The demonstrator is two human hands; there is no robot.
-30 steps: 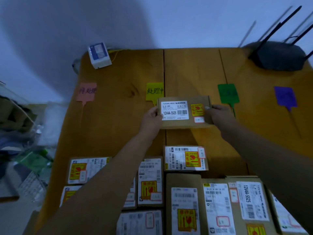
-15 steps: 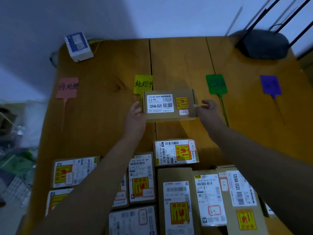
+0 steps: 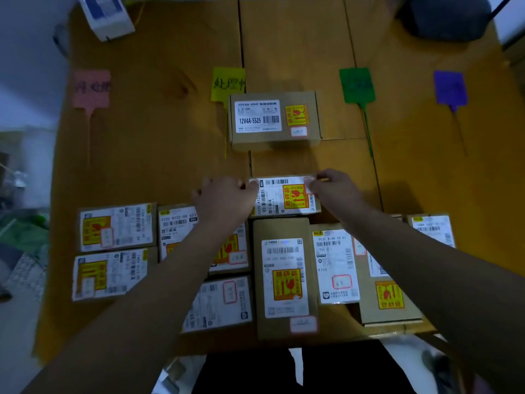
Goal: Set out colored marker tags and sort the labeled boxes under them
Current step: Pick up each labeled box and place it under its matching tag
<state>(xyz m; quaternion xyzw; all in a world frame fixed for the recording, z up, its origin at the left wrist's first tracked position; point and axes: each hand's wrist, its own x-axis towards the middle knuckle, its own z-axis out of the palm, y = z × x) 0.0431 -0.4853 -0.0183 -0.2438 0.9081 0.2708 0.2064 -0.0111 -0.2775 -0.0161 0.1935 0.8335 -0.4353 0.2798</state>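
Note:
Four marker tags lie in a row across the wooden table: pink tag, yellow tag, green tag, purple tag. A brown box labelled 12V4A-5525 lies just below the yellow tag, free of both hands. Nearer me, a small labelled box sits at the head of the unsorted group. My left hand grips its left end and my right hand grips its right end, fingers curled over the edges.
Several labelled boxes crowd the near edge of the table. A white and blue box sits at the far left corner, a dark router at the far right. Clutter lies on the floor to the left.
Both hands let go of the 12V4A-5525 box under the yellow tag, drew back toward me and took hold of the small box nearer the pile. The camera tilted down.

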